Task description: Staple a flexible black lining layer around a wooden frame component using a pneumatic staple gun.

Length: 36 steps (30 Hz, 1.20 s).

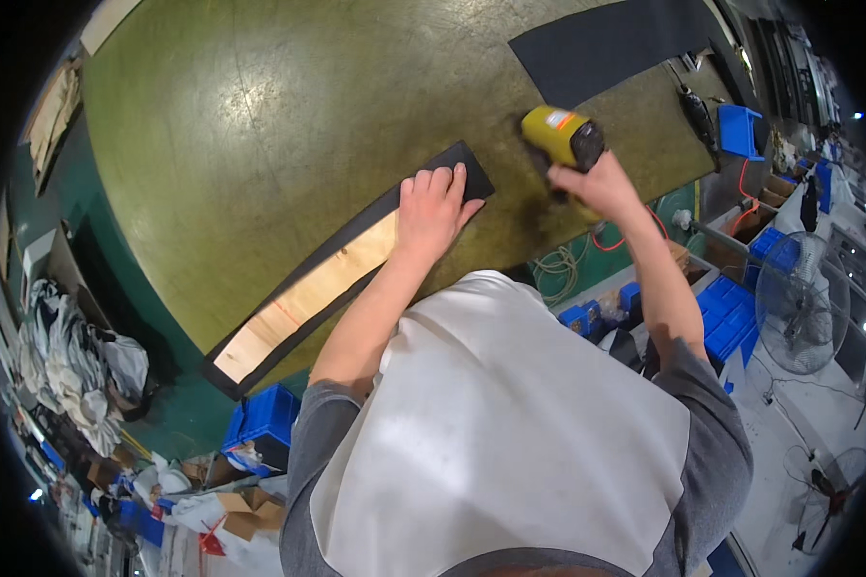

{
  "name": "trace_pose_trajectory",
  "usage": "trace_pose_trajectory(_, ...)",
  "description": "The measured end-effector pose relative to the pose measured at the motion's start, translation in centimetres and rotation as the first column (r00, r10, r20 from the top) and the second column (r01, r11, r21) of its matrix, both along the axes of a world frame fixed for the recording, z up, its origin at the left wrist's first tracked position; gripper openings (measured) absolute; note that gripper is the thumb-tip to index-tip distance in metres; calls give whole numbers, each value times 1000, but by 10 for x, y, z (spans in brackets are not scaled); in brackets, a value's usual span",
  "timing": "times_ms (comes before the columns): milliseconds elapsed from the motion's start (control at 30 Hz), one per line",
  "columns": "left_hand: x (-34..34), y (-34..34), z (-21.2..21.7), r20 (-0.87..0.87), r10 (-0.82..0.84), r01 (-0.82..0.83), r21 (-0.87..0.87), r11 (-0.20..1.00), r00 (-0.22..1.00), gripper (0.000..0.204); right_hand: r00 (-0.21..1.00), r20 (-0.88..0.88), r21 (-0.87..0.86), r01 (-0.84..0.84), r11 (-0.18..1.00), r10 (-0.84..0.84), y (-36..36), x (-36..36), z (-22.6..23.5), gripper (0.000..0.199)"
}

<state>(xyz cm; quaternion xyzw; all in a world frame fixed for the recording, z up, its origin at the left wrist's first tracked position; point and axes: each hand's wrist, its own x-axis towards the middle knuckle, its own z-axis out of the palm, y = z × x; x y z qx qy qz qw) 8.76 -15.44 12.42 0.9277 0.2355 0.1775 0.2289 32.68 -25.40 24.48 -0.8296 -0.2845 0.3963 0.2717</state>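
Note:
A long wooden board [303, 304] lies aslant on the table, edged all along with black covering material [473, 171]. Near the board's far right end, my left hand [431, 213] rests on top of it, fingers stretched over the black material and thumb apart. My right hand [595, 188] is wrapped round the handle of a yellow and black staple gun [551, 134], held to the right of the board and apart from it. The gun's front end is blurred by motion.
The olive-green table [289, 125] curves away on all sides. A dark sheet of material [611, 48] lies at the far right, near a black tool [698, 117] and a blue bin [739, 132]. A red hose [608, 246] runs by the right edge. A fan [802, 298] stands further right.

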Motion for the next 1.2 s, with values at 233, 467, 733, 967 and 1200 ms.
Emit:
trace_pose_trajectory(233, 7, 5, 1, 100, 1, 4, -49, 999, 995, 55, 973, -227, -136, -84, 987, 51, 33, -52, -5, 15)
trace_pose_trajectory(467, 1, 4, -8, 219, -10, 24, -60, 998, 976, 37, 957, -101, -230, -290, 929, 273, 35, -60, -21, 23)
trace_pose_trajectory(733, -109, -22, 28, 165, 407, -395, -99, 913, 898, 24, 748, 481, -113, -464, 879, 457, 114, -53, 18, 42)
trace_pose_trajectory(967, -342, -6, 25, 80, 957, -946, 194, 258, 278, 36, 465, 670, 199, -863, 464, 578, 143, -180, -30, 24)
trace_pose_trajectory(1200, -462, 42, -10, -221, 970, -393, -905, -164, 104, 35, 386, 515, 367, -906, 211, 765, 182, -415, -90, 23)
